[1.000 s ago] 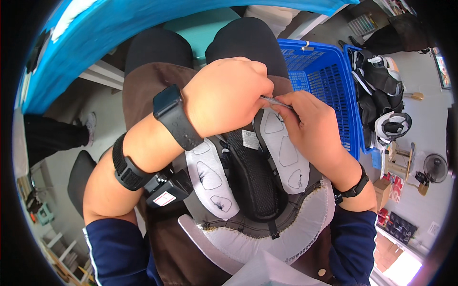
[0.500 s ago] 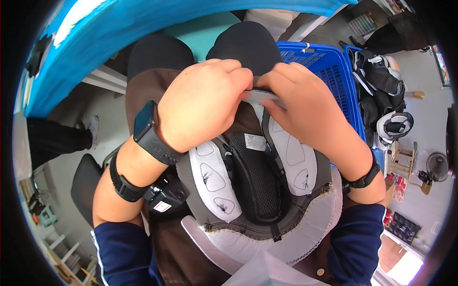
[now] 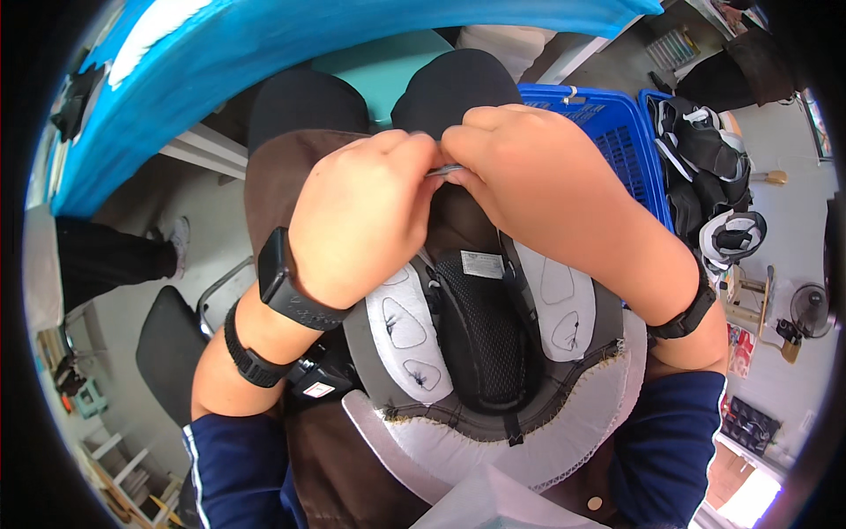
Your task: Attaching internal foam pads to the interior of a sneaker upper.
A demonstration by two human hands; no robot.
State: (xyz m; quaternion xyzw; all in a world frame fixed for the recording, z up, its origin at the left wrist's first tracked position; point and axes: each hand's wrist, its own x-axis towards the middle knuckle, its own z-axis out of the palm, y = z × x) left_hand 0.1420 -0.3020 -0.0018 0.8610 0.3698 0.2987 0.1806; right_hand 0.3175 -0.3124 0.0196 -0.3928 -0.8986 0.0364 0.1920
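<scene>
A shoe upper (image 3: 485,331) lies across my lap, opened out, with a black mesh tongue in the middle, a white label on the tongue and pale stitched panels on both sides. My left hand (image 3: 366,212) and my right hand (image 3: 546,189) meet at its far end. Both are closed, thumbs and fingers pinching a thin grey edge (image 3: 443,170) of the upper between them. Most of that far end is hidden behind the hands. The curved pale heel part (image 3: 564,432) rests nearest my body.
A blue plastic basket (image 3: 648,159) stands at the right, with black and white shoe uppers (image 3: 705,150) piled beyond it. Blue cloth (image 3: 352,35) hangs along the far side. A black chair (image 3: 172,344) is at the left. Other people's legs show at far left and far right.
My hands have come closer together, and the grey edge between them shows less than before. The right hand has turned over it. The upper appears slightly further right in view.
</scene>
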